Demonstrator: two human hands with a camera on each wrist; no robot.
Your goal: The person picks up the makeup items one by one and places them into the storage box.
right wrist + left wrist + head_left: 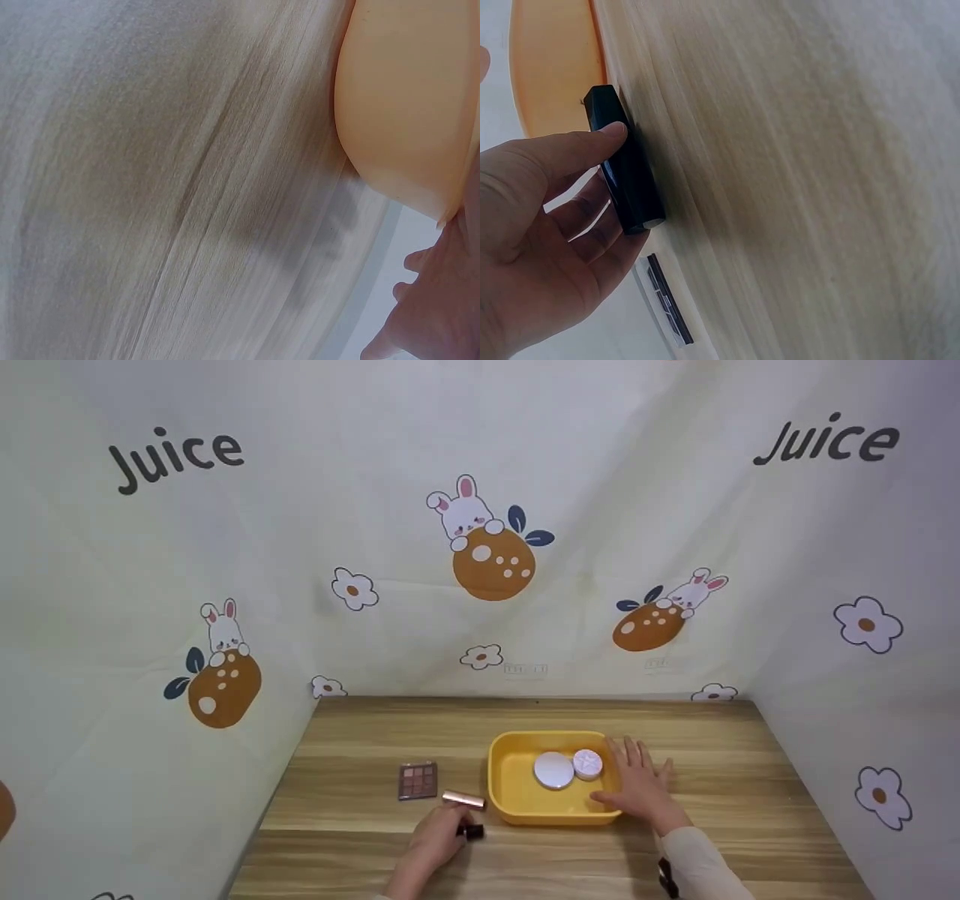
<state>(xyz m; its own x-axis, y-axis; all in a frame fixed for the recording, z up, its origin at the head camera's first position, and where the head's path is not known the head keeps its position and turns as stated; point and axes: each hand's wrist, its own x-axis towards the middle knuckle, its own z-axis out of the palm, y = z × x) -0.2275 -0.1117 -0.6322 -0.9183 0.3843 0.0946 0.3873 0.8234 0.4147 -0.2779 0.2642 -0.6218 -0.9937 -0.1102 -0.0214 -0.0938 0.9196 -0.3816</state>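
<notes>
My left hand (439, 834) pinches a black lipstick tube (626, 169) between thumb and fingers, low over the table. Just beyond those fingers lies a rose-gold tube (463, 799), close to the left side of a yellow plastic bin (555, 819). My right hand (637, 784) rests at the bin's right rim, fingers spread and fairly straight, thumb over the inside. In the right wrist view part of the right hand (435, 307) shows beside the bin's wall. Within the bin sit a round white compact (553, 770) and a smaller round case with a star pattern (587, 764).
An eyeshadow palette (418, 781) lies on the wood-grain table (360, 855), left of the bin. Fabric walls (390, 495) with printed rabbits, oranges and flowers enclose the back and both sides.
</notes>
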